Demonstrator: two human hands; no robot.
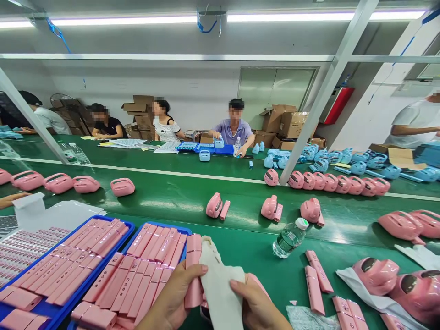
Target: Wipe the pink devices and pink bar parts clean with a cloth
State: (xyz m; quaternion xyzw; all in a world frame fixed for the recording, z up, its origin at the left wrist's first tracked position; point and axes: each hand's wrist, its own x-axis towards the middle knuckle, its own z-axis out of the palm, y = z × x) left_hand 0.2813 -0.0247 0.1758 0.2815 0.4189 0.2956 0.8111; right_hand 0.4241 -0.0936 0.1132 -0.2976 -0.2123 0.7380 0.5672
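My left hand [173,300] is closed around a long pink plastic bar [193,268], held upright near the bottom middle. A white cloth [220,288] drapes between both hands. My right hand [256,305] grips the cloth with its thumb on top, and a pink part [256,280] shows just behind it. Directly left of my left hand sits a blue tray [156,226] packed with several pink bars.
A second blue tray [129,229] of pink bars lies further left, beside label sheets [20,250]. On the green belt [178,192] lie pink casings [123,186], a water bottle [289,237] and loose bars [314,288]. Seated people work across the table.
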